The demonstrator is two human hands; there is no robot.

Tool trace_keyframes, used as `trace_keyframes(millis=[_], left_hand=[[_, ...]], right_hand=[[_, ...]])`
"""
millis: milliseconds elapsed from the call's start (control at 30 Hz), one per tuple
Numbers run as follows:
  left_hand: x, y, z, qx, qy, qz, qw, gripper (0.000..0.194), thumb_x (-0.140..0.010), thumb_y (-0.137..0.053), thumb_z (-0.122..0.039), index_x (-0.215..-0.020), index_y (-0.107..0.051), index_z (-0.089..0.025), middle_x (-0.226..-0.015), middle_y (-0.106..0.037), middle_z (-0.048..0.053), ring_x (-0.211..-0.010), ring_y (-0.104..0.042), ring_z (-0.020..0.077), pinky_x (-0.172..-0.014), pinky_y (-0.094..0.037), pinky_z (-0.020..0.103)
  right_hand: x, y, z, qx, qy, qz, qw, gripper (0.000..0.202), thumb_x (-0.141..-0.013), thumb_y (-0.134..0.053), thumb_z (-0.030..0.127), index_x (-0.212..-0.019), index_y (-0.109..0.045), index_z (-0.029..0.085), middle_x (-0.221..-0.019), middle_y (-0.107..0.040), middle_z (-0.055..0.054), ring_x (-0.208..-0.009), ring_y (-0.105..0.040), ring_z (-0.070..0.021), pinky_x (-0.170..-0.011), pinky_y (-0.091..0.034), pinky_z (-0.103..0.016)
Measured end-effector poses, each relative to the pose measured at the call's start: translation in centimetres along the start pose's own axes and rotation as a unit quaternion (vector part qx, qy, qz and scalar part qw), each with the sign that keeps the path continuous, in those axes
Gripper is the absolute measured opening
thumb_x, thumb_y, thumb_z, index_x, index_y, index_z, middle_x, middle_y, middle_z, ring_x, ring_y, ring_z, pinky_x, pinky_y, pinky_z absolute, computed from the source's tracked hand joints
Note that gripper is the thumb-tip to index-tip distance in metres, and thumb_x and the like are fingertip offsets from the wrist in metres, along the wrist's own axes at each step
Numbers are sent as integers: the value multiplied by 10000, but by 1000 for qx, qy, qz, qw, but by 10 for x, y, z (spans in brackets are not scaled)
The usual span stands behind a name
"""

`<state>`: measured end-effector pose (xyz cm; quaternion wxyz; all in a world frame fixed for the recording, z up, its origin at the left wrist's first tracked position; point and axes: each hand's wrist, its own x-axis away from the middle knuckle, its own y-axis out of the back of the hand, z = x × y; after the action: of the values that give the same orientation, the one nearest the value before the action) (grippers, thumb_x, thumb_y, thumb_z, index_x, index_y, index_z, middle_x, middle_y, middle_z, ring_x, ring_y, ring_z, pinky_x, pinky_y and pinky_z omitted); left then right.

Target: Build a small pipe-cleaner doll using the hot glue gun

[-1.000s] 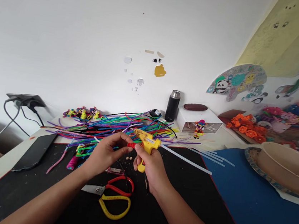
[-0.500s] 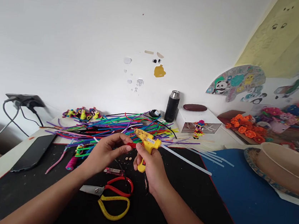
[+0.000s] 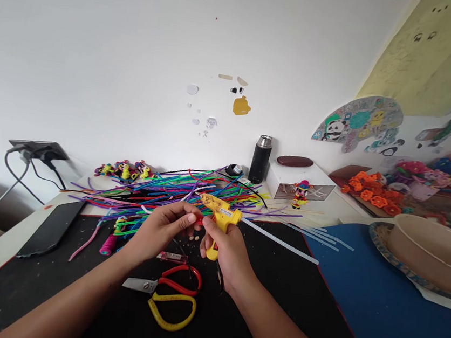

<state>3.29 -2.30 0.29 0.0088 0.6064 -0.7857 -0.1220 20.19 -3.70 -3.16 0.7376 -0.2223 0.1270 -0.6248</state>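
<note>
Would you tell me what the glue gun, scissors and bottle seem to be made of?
Glue gun: probably hard plastic, judging by its smooth, moulded yellow body.
Scissors: metal blades, given the grey sheen; glossy handles, likely plastic-coated.
Bottle: shiny neck suggests steel; dull black body, perhaps painted metal.

White wall (image 3: 121,43), small stuck-on cutouts (image 3: 241,106), yellowish sheet (image 3: 408,65) upper right, white table (image 3: 0,253)

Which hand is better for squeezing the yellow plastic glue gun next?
Probably the right hand: it grips the yellow plastic glue gun by its handle. The left hand holds a small red piece.
</note>
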Motion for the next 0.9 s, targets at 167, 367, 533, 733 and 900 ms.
trace_keyframes(millis=[167,367,533,733,900], left_hand=[[1,3,-1,27,21,-2,999,429,-871,-761,-599,-953,-751,-178,-728,-696,22,-657,-650,174,-629,-518,279],[2,4,-4,65,24,11,998,401,-834,-825,-542,-986,-763,-177,-754,-709,28,-666,-649,166,-628,-510,272],[1,2,-4,76,26,26,996,328,-801,-879,-434,-967,-759,-178,-832,-718,30,-685,-650,153,-627,-523,266],[-1,1,-3,153,57,7,987,376,-761,-908,-440,-947,-728,-168,-745,-727,28,-591,-639,141,-548,-483,246],[-2,0,-3,195,103,27,975,376,-768,-904,-460,-880,-700,-165,-706,-756,40,-553,-646,135,-519,-449,227]], right_hand=[[1,1,1,10,4,1,1000,514,-813,-793,537,-550,-510,197,-474,-484,48,-421,-501,-108,-500,-358,-260],[2,1,2,9,5,-1,1000,502,-812,-787,544,-567,-516,199,-472,-493,48,-425,-501,-111,-506,-367,-262],[1,1,1,5,5,2,1000,480,-817,-783,532,-590,-529,194,-479,-495,53,-423,-501,-107,-495,-346,-257],[0,0,3,-13,7,-7,1000,386,-769,-826,528,-799,-653,184,-491,-518,71,-414,-494,-115,-478,-354,-253],[0,0,2,-15,5,3,1000,388,-756,-834,511,-852,-689,164,-497,-534,63,-422,-487,-113,-474,-370,-248]])
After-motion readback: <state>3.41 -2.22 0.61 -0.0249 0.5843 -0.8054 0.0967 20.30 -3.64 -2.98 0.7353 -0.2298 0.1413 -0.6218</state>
